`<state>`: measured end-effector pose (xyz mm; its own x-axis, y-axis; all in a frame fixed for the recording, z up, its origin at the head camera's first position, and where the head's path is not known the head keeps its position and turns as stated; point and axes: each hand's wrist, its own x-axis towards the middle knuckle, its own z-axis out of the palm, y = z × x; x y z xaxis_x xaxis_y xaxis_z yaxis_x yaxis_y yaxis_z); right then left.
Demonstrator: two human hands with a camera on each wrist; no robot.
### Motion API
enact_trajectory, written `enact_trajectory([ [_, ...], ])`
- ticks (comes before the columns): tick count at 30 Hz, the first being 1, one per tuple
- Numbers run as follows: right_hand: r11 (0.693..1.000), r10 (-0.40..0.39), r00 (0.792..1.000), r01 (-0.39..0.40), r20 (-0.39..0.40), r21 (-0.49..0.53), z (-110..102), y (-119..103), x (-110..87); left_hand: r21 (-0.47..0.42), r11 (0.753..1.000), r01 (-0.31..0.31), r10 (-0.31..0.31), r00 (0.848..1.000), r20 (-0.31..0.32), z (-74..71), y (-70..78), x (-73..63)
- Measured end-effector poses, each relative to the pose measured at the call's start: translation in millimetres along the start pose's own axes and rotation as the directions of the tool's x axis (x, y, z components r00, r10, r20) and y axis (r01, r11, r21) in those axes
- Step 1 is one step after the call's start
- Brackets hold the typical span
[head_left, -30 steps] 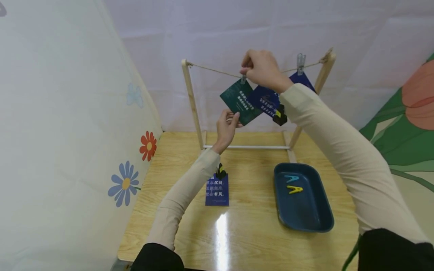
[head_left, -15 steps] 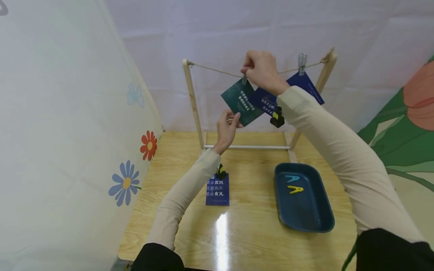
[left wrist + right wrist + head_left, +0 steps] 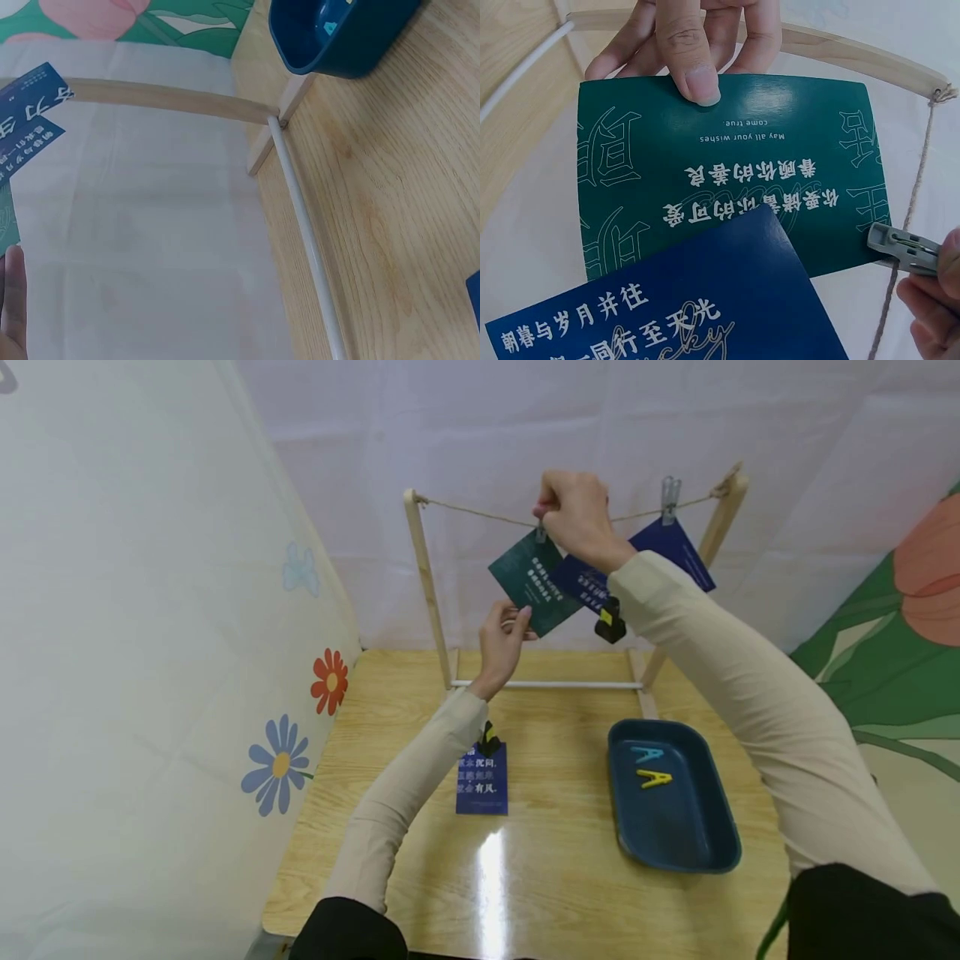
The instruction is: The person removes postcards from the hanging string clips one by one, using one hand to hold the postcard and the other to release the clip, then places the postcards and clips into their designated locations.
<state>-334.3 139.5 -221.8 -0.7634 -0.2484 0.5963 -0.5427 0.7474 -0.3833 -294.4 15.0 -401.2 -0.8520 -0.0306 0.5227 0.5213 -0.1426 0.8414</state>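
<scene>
A green card [image 3: 534, 578] with white lettering hangs at a slant by the rope [image 3: 474, 512]. My left hand [image 3: 501, 647] pinches its lower edge, thumb on the printed face in the right wrist view. At the opposite corner, my right hand [image 3: 577, 514] pinches a grey clothespin [image 3: 901, 247], whose jaws lie over the card's corner and the rope. A dark blue card [image 3: 667, 300] overlaps the green one in front. Another blue card [image 3: 675, 550] hangs further right from a clear clothespin [image 3: 670, 500], partly hidden by my right forearm.
The rope spans a wooden frame [image 3: 423, 568] with a white bottom rod [image 3: 555, 686]. A dark blue tray [image 3: 675, 852] holds a blue clothespin [image 3: 647, 755] and a yellow clothespin [image 3: 654, 778]. Another blue card [image 3: 483, 789] lies on the table [image 3: 555, 860], near my left sleeve.
My right forearm has shifted slightly left, baring more of the blue card at the right. Both hands keep their grip on the green card and the clothespin.
</scene>
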Motion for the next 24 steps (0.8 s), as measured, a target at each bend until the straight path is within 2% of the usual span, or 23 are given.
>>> enact_trajectory([
  [11, 0.999, -0.024, 0.997, 0.026, -0.077, 0.021, -1, 2, 2.5, -0.005, 1.000, -0.010, 0.011, 1.000, 0.010, 1.9, 2.6, 0.6],
  [19, 0.996, -0.090, 0.985, 0.092, -0.145, 0.003, -4, 2, 3.2, 0.006, 1.000, -0.025, 0.025, 0.999, 0.038, 0.3, 30.3, -7.3],
  [24, 0.996, -0.094, 0.978, 0.094, -0.188, -0.008, -4, 3, 3.6, 0.004, 1.000, -0.020, 0.020, 0.999, 0.030, -0.7, 32.3, -8.6],
])
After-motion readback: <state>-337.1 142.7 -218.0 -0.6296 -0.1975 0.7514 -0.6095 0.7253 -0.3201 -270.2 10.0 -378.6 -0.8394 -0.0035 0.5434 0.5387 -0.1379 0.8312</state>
